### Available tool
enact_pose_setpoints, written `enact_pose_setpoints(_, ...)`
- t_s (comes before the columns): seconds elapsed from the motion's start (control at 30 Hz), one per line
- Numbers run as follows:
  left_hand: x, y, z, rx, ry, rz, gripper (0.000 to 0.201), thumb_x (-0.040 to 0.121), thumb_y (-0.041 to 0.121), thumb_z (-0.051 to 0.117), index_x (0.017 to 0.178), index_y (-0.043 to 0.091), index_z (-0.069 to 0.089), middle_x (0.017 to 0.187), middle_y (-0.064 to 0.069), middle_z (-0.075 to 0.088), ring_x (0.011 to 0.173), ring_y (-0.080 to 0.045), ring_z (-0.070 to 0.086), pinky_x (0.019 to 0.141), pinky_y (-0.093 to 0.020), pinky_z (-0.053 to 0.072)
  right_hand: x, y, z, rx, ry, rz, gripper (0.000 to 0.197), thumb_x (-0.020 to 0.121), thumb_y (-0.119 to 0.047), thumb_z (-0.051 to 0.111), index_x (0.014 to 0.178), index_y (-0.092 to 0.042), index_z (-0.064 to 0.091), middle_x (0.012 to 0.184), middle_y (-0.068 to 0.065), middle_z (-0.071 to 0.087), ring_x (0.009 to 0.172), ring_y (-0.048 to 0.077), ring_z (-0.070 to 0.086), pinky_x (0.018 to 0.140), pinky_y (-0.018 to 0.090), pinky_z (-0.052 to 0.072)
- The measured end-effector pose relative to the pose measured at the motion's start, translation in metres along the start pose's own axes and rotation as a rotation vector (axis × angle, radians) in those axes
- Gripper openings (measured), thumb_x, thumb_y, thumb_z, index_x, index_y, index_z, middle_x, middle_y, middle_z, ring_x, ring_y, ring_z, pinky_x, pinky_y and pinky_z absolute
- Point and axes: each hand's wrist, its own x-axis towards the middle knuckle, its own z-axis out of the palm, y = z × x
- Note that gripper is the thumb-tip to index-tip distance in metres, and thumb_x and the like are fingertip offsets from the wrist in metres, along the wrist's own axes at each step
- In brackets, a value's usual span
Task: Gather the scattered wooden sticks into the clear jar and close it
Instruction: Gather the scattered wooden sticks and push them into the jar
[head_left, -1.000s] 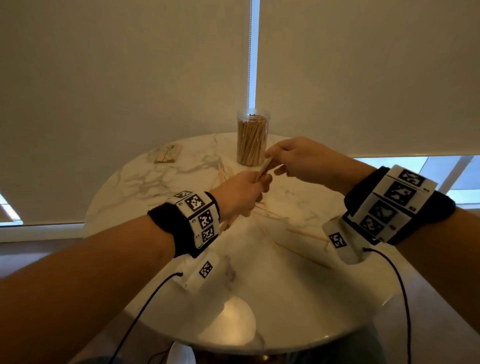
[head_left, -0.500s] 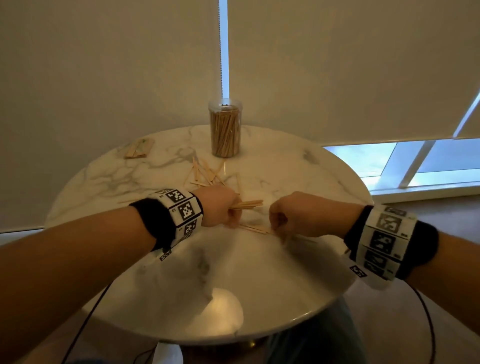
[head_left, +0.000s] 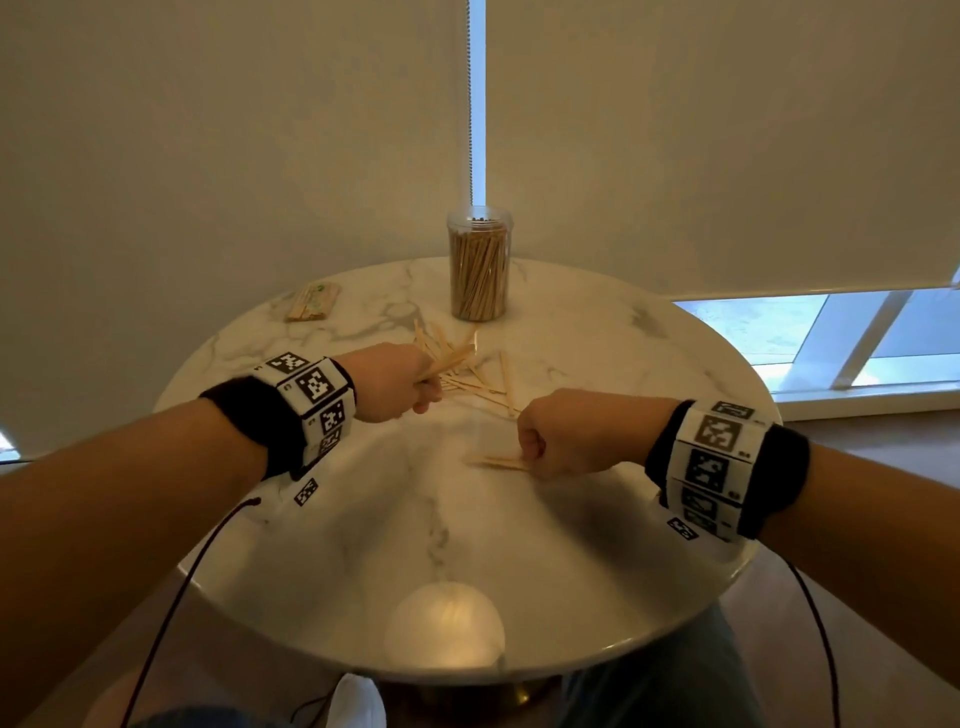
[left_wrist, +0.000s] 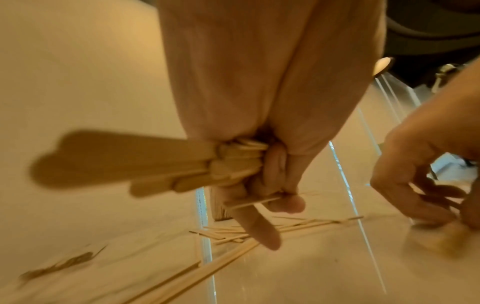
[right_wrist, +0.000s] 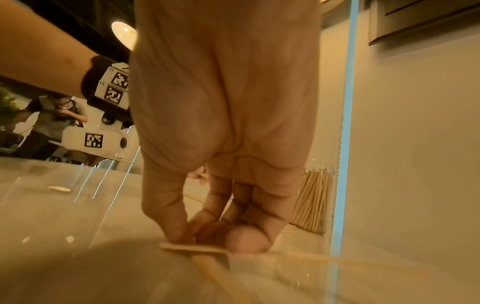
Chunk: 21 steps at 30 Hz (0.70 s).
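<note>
The clear jar (head_left: 479, 264) stands upright at the far edge of the round marble table (head_left: 597, 545), already packed with thin wooden sticks, its mouth uncovered as far as the head view shows. Just in front of the jar, on the near side, a loose heap of scattered sticks (head_left: 470, 376) lies criss-crossed on the marble. To the left of the jar, near the far-left rim, lies a small flat packet (head_left: 312, 302) of what look like more sticks.

The left hand (head_left: 392, 382) sits in front of the jar and slightly left, at the near-left edge of the heap. Its fingers are curled tight around a bundle of flat sticks (left_wrist: 161, 164) that fans out past the fist; the left wrist view also shows one thin stick caught between thumb and fingers, with the index finger pointing down toward the heap.

The right hand (head_left: 566, 439) is further from the jar, on the near-right side of the heap. Its knuckles are bunched, and the right wrist view shows thumb and fingertips (right_wrist: 179, 230) pressed down, pinching the end of a few flat sticks (head_left: 498, 462) that lie on the marble. These sticks poke out leftward from under the fist.

Between the hands and the jar only the heap lies in the way. Behind the jar hang pale roller blinds (head_left: 234, 156) with a narrow bright gap directly above it. A round glare spot (head_left: 444, 623) shines on the near table edge.
</note>
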Motion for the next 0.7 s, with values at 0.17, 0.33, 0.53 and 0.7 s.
enact_pose_setpoints(0.17, -0.006, -0.011, 0.001, -0.416, 0.144, -0.117, 0.022, 0.104, 0.021, 0.049, 0.097, 0.006, 0.063, 0.086, -0.006, 0.059, 0.072, -0.016, 0.060, 0.050, -0.019, 0.054, 0.012, -0.013, -0.002, -0.066, 0.044, -0.073, 0.025, 0.089, -0.022, 0.062, 0.113, -0.015, 0.063, 0.108, 0.004, 0.066, 0.092, 0.023, 0.058, 0.075, 0.032, 0.047)
enact_pose_setpoints(0.33, -0.011, -0.024, 0.001, -0.727, 0.282, -0.217, 0.032, 0.104, 0.035, 0.047, 0.090, 0.008, 0.059, 0.081, -0.006, 0.050, 0.070, -0.015, 0.051, 0.057, -0.031, 0.061, 0.022, -0.016, -0.020, 0.195, 0.297, -0.110, 0.019, 0.098, -0.028, 0.056, 0.109, -0.017, 0.066, 0.099, 0.000, 0.066, 0.086, 0.018, 0.060, 0.074, 0.028, 0.047)
enact_pose_setpoints(0.53, -0.013, -0.045, -0.009, -0.622, 0.370, -0.253, 0.042, 0.104, 0.045, 0.042, 0.094, 0.008, 0.061, 0.093, -0.005, 0.058, 0.080, -0.017, 0.054, 0.056, -0.026, 0.054, 0.014, 0.005, -0.051, 0.546, 0.424, -0.072, 0.011, 0.100, -0.018, 0.047, 0.099, -0.020, 0.059, 0.089, -0.005, 0.070, 0.073, 0.006, 0.062, 0.067, 0.028, 0.049)
enact_pose_setpoints(0.7, -0.008, -0.065, -0.012, -0.463, 0.327, -0.273, 0.042, 0.100, 0.053, 0.047, 0.085, 0.014, 0.052, 0.075, -0.003, 0.053, 0.060, -0.018, 0.046, 0.055, -0.027, 0.039, 0.007, 0.031, -0.050, 0.425, 0.319, 0.043, 0.015, 0.101, -0.022, 0.043, 0.103, -0.023, 0.058, 0.097, -0.004, 0.059, 0.095, 0.019, 0.056, 0.080, 0.032, 0.043)
